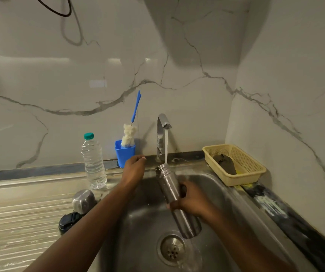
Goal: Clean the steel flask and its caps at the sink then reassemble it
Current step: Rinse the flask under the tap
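Two caps, the steel cap (pixel 83 201) and the black cap (pixel 69 222), lie on the drainboard (pixel 20 213). Over the sink (pixel 138 222), the right hand (pixel 192 202) wraps its fingers round the steel flask (pixel 174 195). The flask's long axis is tilted, with the open mouth up under the tap (pixel 162 130) and the base toward the drain (pixel 172 249). The left hand (pixel 134 169) hovers with fingers loosely bent, holding nothing.

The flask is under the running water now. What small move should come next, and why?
Probably the left hand should take the bottle brush from the blue cup. That hand holds nothing and is just beside the cup, while the right hand grips the flask with its open mouth under water from the tap.
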Available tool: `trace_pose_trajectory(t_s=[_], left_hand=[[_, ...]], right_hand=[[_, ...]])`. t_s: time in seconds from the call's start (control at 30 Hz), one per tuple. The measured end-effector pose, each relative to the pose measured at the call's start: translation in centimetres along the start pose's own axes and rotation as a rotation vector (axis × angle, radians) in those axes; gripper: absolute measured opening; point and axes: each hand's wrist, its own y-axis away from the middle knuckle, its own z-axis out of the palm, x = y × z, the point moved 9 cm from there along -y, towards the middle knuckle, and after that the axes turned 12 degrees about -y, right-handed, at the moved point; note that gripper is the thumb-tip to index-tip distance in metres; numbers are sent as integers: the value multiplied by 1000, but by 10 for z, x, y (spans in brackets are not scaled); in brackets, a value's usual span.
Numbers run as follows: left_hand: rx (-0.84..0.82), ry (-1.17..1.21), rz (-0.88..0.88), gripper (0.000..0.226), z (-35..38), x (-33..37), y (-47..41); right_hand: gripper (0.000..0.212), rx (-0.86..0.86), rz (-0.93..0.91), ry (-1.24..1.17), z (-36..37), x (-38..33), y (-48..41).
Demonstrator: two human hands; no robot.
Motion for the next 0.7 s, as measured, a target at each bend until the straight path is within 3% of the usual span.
trace_pose_trajectory(t_s=[0.3, 0.47, 0.6, 0.7], left_hand=[[-76, -26, -4, 42, 18, 8, -18], [-146, 67, -110, 17, 36, 8, -35], [-219, 122, -135, 29, 53, 7, -46], [-266, 42, -68, 23, 64, 17, -42]], right_hand=[[81, 94, -133, 236, -23, -21, 9], [85, 172, -195, 396, -42, -26, 23], [73, 234, -319, 597, -51, -35, 33], [72, 254, -343, 652, -51, -43, 35]])
